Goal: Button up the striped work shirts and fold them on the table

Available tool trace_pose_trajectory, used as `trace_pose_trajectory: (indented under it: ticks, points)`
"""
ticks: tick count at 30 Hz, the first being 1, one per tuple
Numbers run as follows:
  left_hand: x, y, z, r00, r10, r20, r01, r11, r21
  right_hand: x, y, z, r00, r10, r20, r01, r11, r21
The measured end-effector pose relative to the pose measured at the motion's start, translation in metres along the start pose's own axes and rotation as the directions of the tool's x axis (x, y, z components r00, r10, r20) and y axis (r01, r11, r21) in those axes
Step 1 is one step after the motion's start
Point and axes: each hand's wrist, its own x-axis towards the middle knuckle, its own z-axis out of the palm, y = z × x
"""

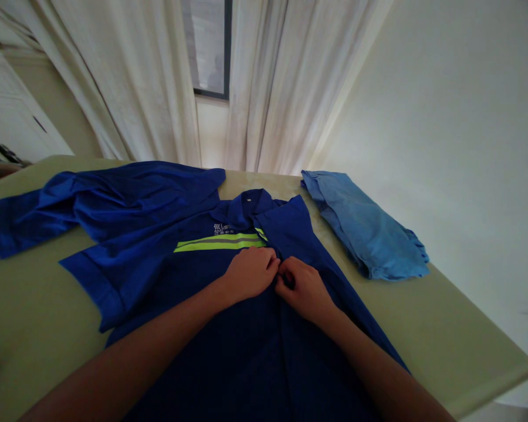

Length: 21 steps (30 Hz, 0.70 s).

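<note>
A dark blue short-sleeved work shirt [158,293] lies front up before me, its collar pointing away. Across its chest run a yellow-green reflective stripe and small white print. My left hand [251,271] is closed on the front placket just below the stripe, fingers pinching the cloth edge. Close against it, my right hand [305,288] pinches the same front opening, thumb and forefinger curled together. Whether a button sits between the fingertips is hidden. The right side of the shirt front is folded over near the shoulder.
Another blue garment [127,193] lies crumpled at the back left of the pale green table [449,328]. A folded light blue cloth [369,228] rests at the right. Behind the table hang cream curtains [145,76], and a white wall [462,129] stands on the right.
</note>
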Motion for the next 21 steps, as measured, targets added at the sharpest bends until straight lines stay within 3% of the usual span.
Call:
trace_pose_trajectory:
  ticks: [3, 8, 14, 17, 21]
  points:
    - [0.001, -0.001, 0.010, 0.999, 0.005, -0.036, -0.005, 1.000, 0.004, 0.001, 0.006, 0.006, 0.997, 0.016, -0.074, -0.022, 0.996, -0.081]
    - [0.004, -0.011, 0.035, 0.992, 0.067, -0.111, -0.076, 0.994, -0.079, 0.005, 0.017, 0.019, 0.998, 0.047, -0.047, -0.050, 0.997, -0.051]
    - [0.007, -0.026, 0.046, 0.950, 0.265, -0.165, -0.251, 0.962, 0.105, 0.011, 0.017, 0.021, 0.994, 0.070, -0.079, -0.074, 0.996, -0.049]
    - [0.005, -0.029, 0.043, 0.941, 0.297, -0.163, -0.264, 0.945, 0.194, -0.008, 0.003, 0.005, 0.997, 0.081, -0.007, -0.081, 0.988, -0.131]
    - [0.002, -0.028, 0.042, 0.936, 0.312, -0.162, -0.265, 0.929, 0.259, -0.054, -0.022, -0.014, 0.977, 0.087, 0.193, -0.049, 0.980, -0.191]
